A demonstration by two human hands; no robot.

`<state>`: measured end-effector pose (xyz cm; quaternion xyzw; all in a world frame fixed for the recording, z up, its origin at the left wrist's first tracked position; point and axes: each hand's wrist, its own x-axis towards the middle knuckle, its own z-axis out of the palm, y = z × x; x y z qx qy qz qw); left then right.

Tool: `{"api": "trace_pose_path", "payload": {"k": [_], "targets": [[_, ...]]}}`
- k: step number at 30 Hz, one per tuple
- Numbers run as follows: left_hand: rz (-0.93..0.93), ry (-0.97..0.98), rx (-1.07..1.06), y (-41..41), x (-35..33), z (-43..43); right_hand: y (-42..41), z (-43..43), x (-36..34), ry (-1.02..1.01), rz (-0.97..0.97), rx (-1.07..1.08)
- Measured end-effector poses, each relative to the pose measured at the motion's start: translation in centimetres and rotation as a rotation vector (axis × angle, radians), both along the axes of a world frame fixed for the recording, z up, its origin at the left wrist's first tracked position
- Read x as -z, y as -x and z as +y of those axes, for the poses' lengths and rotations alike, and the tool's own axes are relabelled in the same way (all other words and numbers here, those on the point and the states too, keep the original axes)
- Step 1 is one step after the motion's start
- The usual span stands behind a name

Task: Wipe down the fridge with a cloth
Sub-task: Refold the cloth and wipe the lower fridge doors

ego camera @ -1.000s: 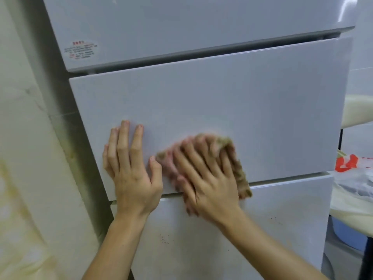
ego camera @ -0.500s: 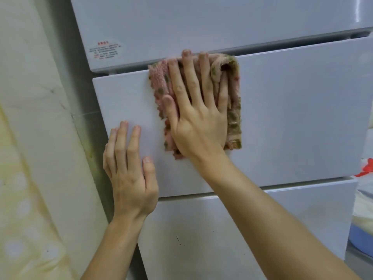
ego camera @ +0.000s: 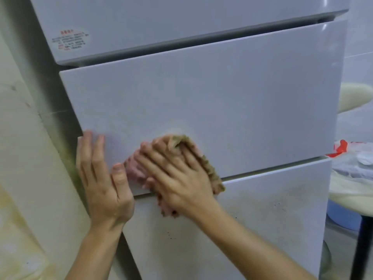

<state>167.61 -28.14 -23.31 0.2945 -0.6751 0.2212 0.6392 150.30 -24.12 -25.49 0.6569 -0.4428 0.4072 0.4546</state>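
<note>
My left hand (ego camera: 103,184) lies flat, palm forward, fingers straight and close together pointing up, its thumb (ego camera: 120,174) angled out to the right, and my bare left forearm (ego camera: 94,251) rises to it from below, almost upright. My right hand (ego camera: 177,178) sits just beside it on the right, palm forward too, fingers spread and pointing up and left, blurred at the tips. My bare right forearm (ego camera: 252,245) slants in from the lower right.
</note>
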Motion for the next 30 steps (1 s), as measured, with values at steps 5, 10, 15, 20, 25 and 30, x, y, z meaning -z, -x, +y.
{"api": "trace_pose_path", "payload": {"k": [5, 10, 15, 20, 25, 30], "targets": [[-0.004, -0.11, 0.097, -1.3, -0.7, 0.7, -0.6, -1.2, -9.8, 0.195, -0.239, 0.056], [0.035, -0.127, 0.165, -3.1, -1.9, 0.2, -6.8, -3.3, -15.4, 0.197, -0.257, 0.054], [0.096, -0.061, 0.158, -4.0, -2.3, -0.2, -8.7, -3.5, -10.8, 0.106, -0.001, -0.023], [0.087, -0.072, 0.129, -3.7, -1.5, -0.2, -7.4, -3.2, -1.1, -0.022, 0.244, 0.009], [-0.005, -0.104, 0.038, -2.1, -0.6, 0.4, -2.0, -1.4, 0.3, -0.041, 0.241, 0.014], [-0.136, -0.055, -0.092, 0.3, -0.2, 0.6, 8.7, 1.1, -3.4, 0.164, -0.207, 0.075]]}}
